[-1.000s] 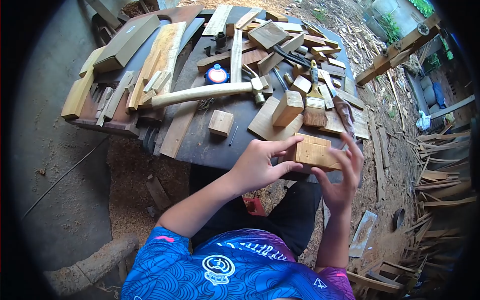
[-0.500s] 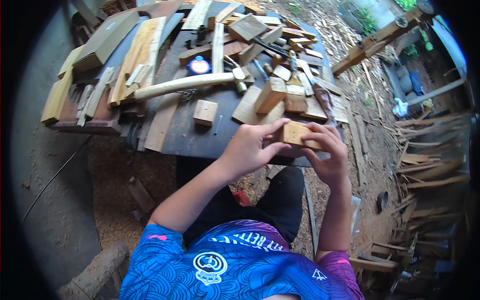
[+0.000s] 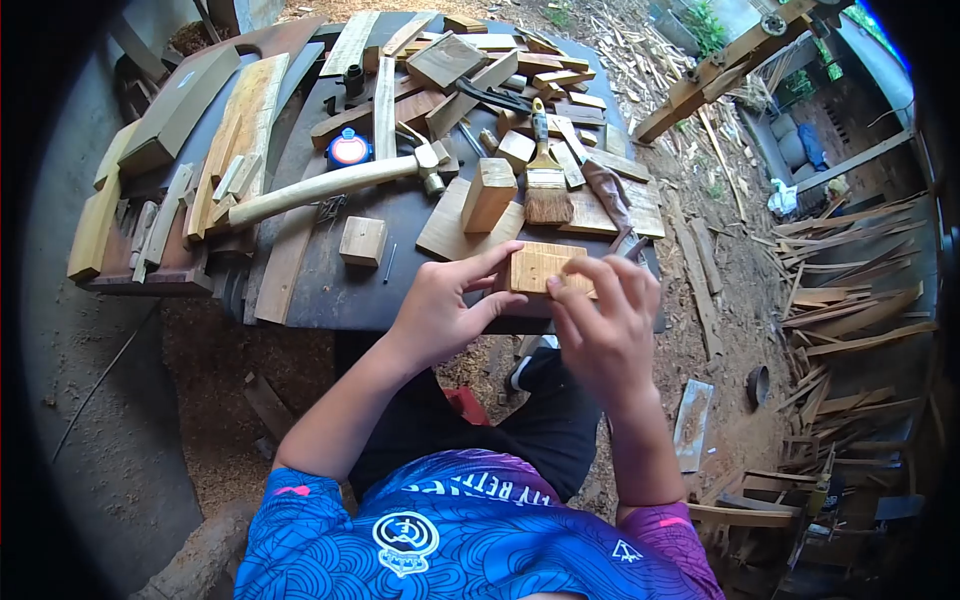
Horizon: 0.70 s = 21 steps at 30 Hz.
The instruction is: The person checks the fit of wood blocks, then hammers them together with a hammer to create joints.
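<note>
A second ago, your right hand [image 3: 608,315] was open wide, with its fingers spread at the end of the block [image 3: 535,265]. Now its fingers are bent and close together, and the tips touch the right part of the block. They cover some of its top. Your left hand [image 3: 435,310] has kept its place, with the thumb and fingers on the block's left end. So both hands are on the block, one at each side.

Your head has turned a bit, so the things on the table [image 3: 340,302] show more to the left. A shoe [image 3: 520,370] has come into view below the table.

The block is by the near edge of the table, in front of the tall block [image 3: 489,197] and the brush [image 3: 549,205]. I can't tell if it touches the table. It is yellow-brown wood with straight sides and a flat top. Thin lines run in the wood, and there is a small dark spot on top.

The little block [image 3: 363,241] and the nail [image 3: 389,263] are to the left, where they were before, near the hammer [image 3: 330,188].
</note>
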{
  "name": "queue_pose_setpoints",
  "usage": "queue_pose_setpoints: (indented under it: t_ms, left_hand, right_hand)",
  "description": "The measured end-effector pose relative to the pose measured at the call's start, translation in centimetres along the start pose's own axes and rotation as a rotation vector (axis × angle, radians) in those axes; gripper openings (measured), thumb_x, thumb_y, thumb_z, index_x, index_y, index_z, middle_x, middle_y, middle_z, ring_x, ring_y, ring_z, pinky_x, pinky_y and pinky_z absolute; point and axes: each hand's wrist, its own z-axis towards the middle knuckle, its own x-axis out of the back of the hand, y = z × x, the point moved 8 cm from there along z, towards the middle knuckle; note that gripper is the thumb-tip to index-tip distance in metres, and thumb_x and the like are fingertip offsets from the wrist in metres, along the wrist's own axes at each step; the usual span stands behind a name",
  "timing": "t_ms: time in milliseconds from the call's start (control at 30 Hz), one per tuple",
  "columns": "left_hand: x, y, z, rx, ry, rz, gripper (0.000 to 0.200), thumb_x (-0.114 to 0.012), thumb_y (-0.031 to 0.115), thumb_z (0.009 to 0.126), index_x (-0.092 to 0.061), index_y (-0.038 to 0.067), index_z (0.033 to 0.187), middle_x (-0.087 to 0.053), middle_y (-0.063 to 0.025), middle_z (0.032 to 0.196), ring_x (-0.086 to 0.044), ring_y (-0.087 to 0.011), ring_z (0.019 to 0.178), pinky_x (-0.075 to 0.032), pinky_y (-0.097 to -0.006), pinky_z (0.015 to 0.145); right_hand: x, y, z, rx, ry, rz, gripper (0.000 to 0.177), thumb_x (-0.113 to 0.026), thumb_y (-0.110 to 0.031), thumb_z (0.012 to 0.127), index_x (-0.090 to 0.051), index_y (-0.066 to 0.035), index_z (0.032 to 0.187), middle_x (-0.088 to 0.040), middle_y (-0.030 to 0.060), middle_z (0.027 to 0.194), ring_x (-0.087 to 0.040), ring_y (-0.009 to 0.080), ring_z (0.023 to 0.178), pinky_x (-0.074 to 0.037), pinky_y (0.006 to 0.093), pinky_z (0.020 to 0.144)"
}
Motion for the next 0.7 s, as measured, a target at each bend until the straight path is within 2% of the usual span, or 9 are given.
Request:
queue_pose_setpoints:
  t_ms: [33,133,167,200,300,433,533,600,700]
  left_hand:
    - [0.0,0.2,0.0,0.011,-0.004,0.009,0.06,-0.082,0.008,0.095,-0.062,0.008,0.152,-0.079,-0.0233,0.122,-0.078,-0.0251,0.113,-0.064,-0.0407,0.102]
    - [-0.2,0.5,0.1,0.053,-0.014,-0.001,0.062,-0.082,0.003,0.095,-0.061,0.004,0.153,-0.078,-0.0213,0.126,-0.076,-0.0251,0.117,-0.062,-0.0406,0.105]
    - [-0.2,0.8,0.1,0.084,-0.03,0.013,0.062,-0.08,0.0,0.095,-0.059,0.001,0.153,-0.078,-0.02,0.128,-0.075,-0.0248,0.12,-0.061,-0.0398,0.106]
    - [-0.2,0.8,0.0,0.117,-0.045,0.027,0.062,-0.078,-0.004,0.095,-0.058,-0.002,0.153,-0.077,-0.0187,0.131,-0.073,-0.0246,0.123,-0.059,-0.039,0.108]
    - [-0.2,0.9,0.0,0.117,-0.058,0.084,0.064,-0.082,-0.002,0.093,-0.058,-0.002,0.153,-0.077,-0.0183,0.132,-0.073,-0.024,0.124,-0.059,-0.037,0.106]
    - [0.1,0.9,0.2,0.073,-0.035,0.107,0.066,-0.087,0.005,0.09,-0.063,0.005,0.152,-0.079,-0.0215,0.124,-0.077,-0.0275,0.117,-0.063,-0.0416,0.104]
    - [0.1,0.8,0.1,0.078,-0.03,0.137,0.067,-0.087,0.005,0.089,-0.063,0.005,0.152,-0.079,-0.0212,0.125,-0.077,-0.0286,0.118,-0.063,-0.0414,0.104]
    - [0.1,0.5,-0.2,0.128,-0.046,0.121,0.072,-0.09,0.009,0.088,-0.061,0.002,0.153,-0.077,-0.0168,0.134,-0.076,-0.024,0.12,-0.062,-0.0383,0.102]
    - [2.9,2.9,0.0,0.037,0.012,0.306,0.072,-0.092,0.014,0.086,-0.064,0.008,0.152,-0.072,-0.0146,0.141,-0.075,-0.025,0.117,-0.064,-0.0365,0.091]
  right_hand:
    - [0.0,-0.7,-0.2,0.021,-0.018,-0.039,0.024,-0.073,-0.014,0.088,-0.076,-0.009,0.112,-0.068,0.0037,0.119,-0.06,0.026,0.117,-0.041,0.0506,0.105]
    - [-0.1,-1.9,-0.9,0.026,-0.09,-0.071,0.035,-0.066,-0.016,0.091,-0.074,0.0,0.12,-0.069,0.0109,0.121,-0.065,0.026,0.109,-0.044,0.0486,0.104]
    - [-0.1,-2.3,-0.9,0.071,-0.09,-0.112,0.04,-0.063,-0.016,0.091,-0.073,0.004,0.125,-0.072,0.0173,0.12,-0.07,0.0282,0.103,-0.052,0.0437,0.096]
    - [-0.2,-2.4,-0.9,0.076,-0.082,-0.101,0.041,-0.063,-0.016,0.091,-0.074,0.004,0.126,-0.073,0.0186,0.12,-0.071,0.0291,0.103,-0.054,0.0419,0.092]
    - [-0.1,-2.2,-0.8,0.08,-0.06,-0.031,0.043,-0.064,-0.014,0.09,-0.075,0.005,0.126,-0.076,0.0221,0.118,-0.076,0.0316,0.103,-0.06,0.0361,0.08]
    - [-0.1,-0.7,-0.7,0.039,-0.026,0.134,0.043,-0.066,-0.014,0.085,-0.077,0.006,0.121,-0.076,0.0197,0.114,-0.075,0.0288,0.099,-0.06,0.0365,0.078]
    - [0.0,-0.6,-0.6,0.036,-0.024,0.148,0.045,-0.067,-0.014,0.081,-0.076,0.006,0.12,-0.076,0.0183,0.111,-0.074,0.0291,0.097,-0.059,0.0376,0.076]
    - [0.1,-0.4,-0.3,0.02,-0.048,0.137,0.041,-0.069,-0.013,0.083,-0.077,0.006,0.119,-0.076,0.0177,0.109,-0.074,0.0299,0.096,-0.059,0.0382,0.075]
    - [0.4,-0.8,0.6,0.031,-0.049,0.151,0.031,-0.076,-0.01,0.088,-0.077,0.007,0.115,-0.075,0.0169,0.105,-0.073,0.0312,0.094,-0.058,0.039,0.073]
